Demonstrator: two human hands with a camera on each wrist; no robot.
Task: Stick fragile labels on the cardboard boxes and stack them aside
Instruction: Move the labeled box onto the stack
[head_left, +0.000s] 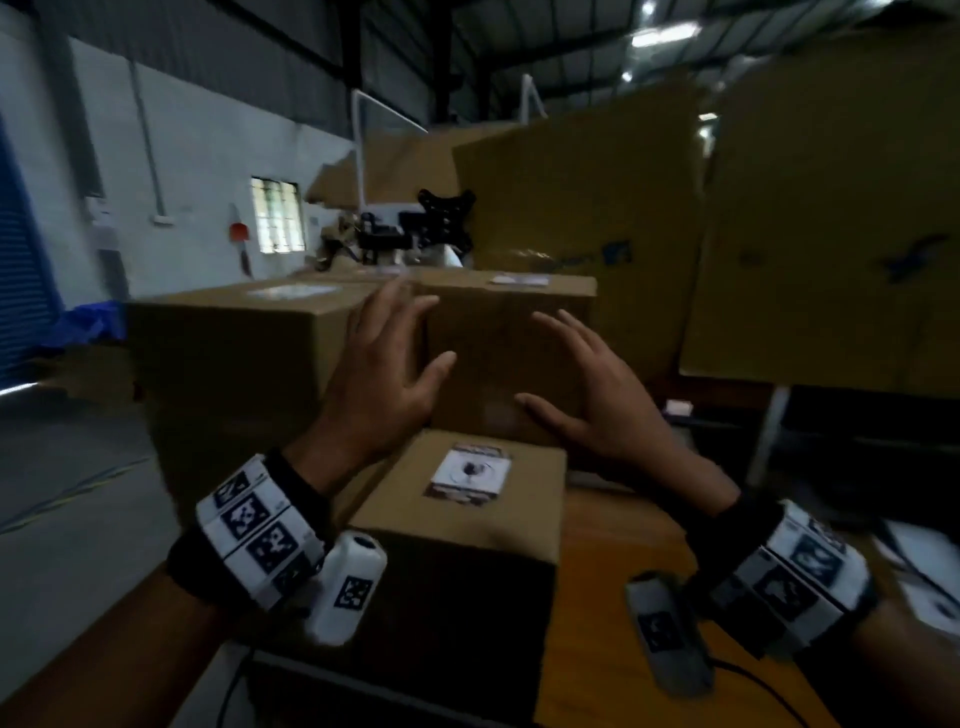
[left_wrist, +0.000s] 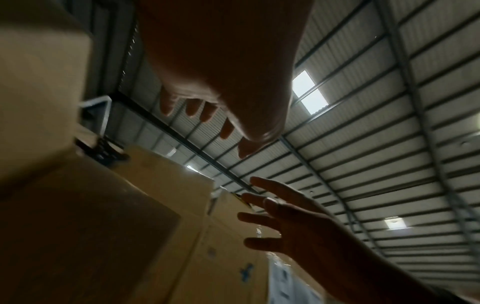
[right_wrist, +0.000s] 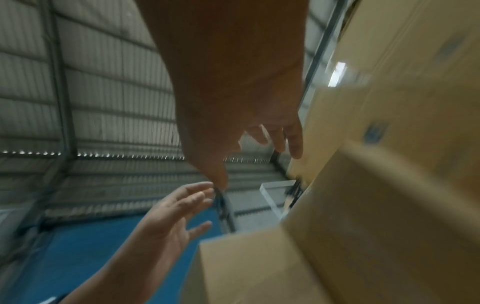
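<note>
A warehouse with a corrugated metal roof (left_wrist: 376, 144) and white walls is surrounding a wooden table (head_left: 618, 587), and tall brown cartons (head_left: 831, 218) are standing behind it on the right.

On the table a small cardboard box (head_left: 467, 525) is sitting closest to the person, wearing a white fragile label (head_left: 469, 474) on its top face. Directly behind it a taller cardboard box (head_left: 498, 343) is standing, with a pale label (head_left: 519, 280) lying flat on its top. To the left, a wider cardboard box (head_left: 234, 343) is reaching about the same height and is also carrying a pale label (head_left: 291, 291) on top.

The left hand (head_left: 384, 374) is hovering at the taller box's near left edge, fingers spread wide and straight, holding nothing; whether the fingertips are touching the cardboard I cannot tell. The right hand (head_left: 597, 395) is reaching in front of the same box's near face, fingers likewise spread and straight, gripping nothing. In both wrist views the fingers (left_wrist: 192, 107) are showing splayed against the roof, apart from the boxes, with motion blur softening the edges.

Both wrists are wearing bands printed with black-and-white markers (head_left: 254, 530).
</note>
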